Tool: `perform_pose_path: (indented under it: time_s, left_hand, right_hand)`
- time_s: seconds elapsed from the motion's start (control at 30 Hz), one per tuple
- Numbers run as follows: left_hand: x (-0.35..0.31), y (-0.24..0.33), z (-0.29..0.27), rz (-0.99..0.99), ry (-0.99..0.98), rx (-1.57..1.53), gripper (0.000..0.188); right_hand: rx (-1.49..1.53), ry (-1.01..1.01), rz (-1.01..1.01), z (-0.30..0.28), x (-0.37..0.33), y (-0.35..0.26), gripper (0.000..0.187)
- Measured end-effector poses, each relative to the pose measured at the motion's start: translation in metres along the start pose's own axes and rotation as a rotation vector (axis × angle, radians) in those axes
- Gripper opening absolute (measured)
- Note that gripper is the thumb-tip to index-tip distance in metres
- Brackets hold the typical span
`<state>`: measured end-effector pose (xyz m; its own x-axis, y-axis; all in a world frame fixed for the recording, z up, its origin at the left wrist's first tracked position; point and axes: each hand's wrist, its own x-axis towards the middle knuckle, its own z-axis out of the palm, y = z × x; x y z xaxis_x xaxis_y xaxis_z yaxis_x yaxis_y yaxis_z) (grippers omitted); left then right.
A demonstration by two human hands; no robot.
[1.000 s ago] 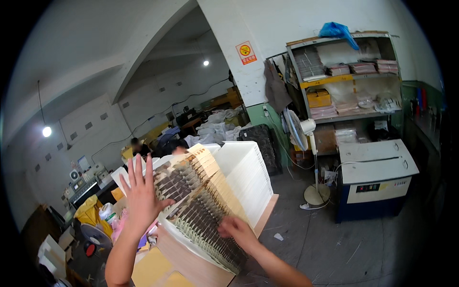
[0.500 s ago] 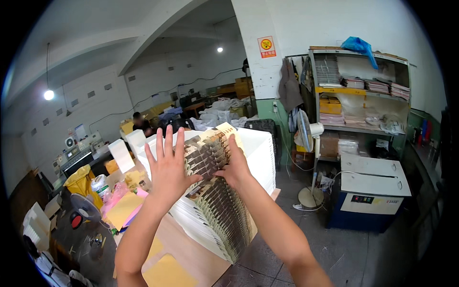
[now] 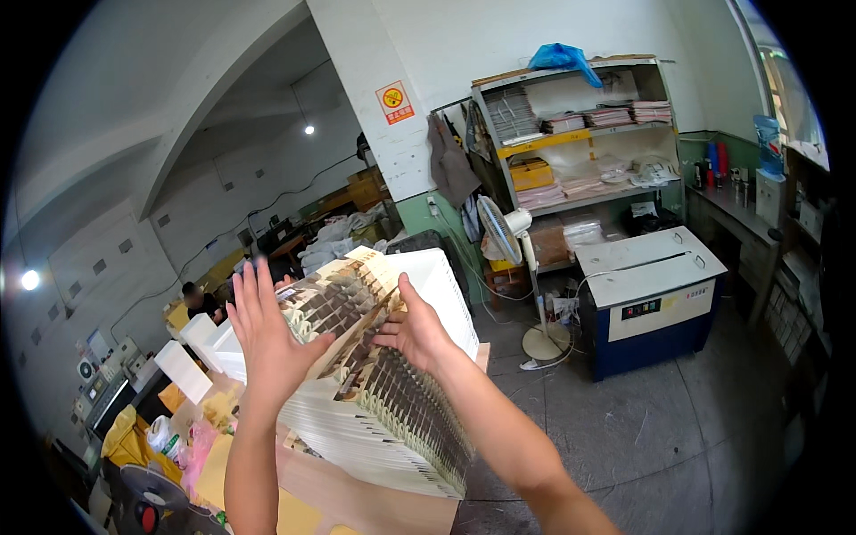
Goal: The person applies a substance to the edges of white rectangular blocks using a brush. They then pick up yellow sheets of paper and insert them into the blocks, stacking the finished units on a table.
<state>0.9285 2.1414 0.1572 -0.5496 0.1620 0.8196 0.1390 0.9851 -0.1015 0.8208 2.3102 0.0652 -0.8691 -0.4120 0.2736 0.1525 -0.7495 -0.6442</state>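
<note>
A tall stack of printed booklets stands in front of me, its brown and cream picture edges overlapping in steps. The upper bundle is tilted and partly parted from the layers below. My left hand lies along the bundle's left side, fingers stretched upward and thumb toward the booklets. At the right edge, my right hand grips the bundle, thumb up along the edge and fingers bent into the gap under it. White paper stacks rise just behind.
The stack stands on a brown board. A standing fan, a blue and white machine and a loaded shelf are to the right. A yellow bag and another fan are at lower left. Another person sits far back.
My view has swung right. The upper bundle has tilted and a gap has opened under it. My right fingers have moved into that gap; my left hand has turned more edge-on.
</note>
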Motion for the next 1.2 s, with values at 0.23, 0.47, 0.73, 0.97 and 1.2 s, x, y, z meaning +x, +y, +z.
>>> perform_pose_path:
  time_s: [0.23,0.47,0.73,0.97,1.2]
  left_hand:
    - [0.002,-0.006,-0.003,-0.036,-0.05,-0.013,0.125]
    - [-0.004,-0.004,0.002,-0.013,-0.084,-0.046,0.124]
    - [-0.08,-0.087,-0.013,-0.246,0.187,-0.737,0.06]
    - [-0.218,-0.065,0.07,-0.584,-0.484,-1.869,0.041]
    - [-0.213,-0.128,0.133,-0.537,-0.664,-2.348,0.067]
  right_hand:
    - [-0.019,0.042,-0.034,0.003,-0.002,0.008,0.08]
    - [0.012,0.041,-0.03,0.002,0.0,0.007,0.084]
    - [-0.46,0.2,0.058,0.035,0.033,0.005,0.127]
    - [-0.645,0.354,0.156,0.059,0.064,0.006,0.116]
    - [-0.924,0.713,-0.022,0.123,0.016,0.021,0.111]
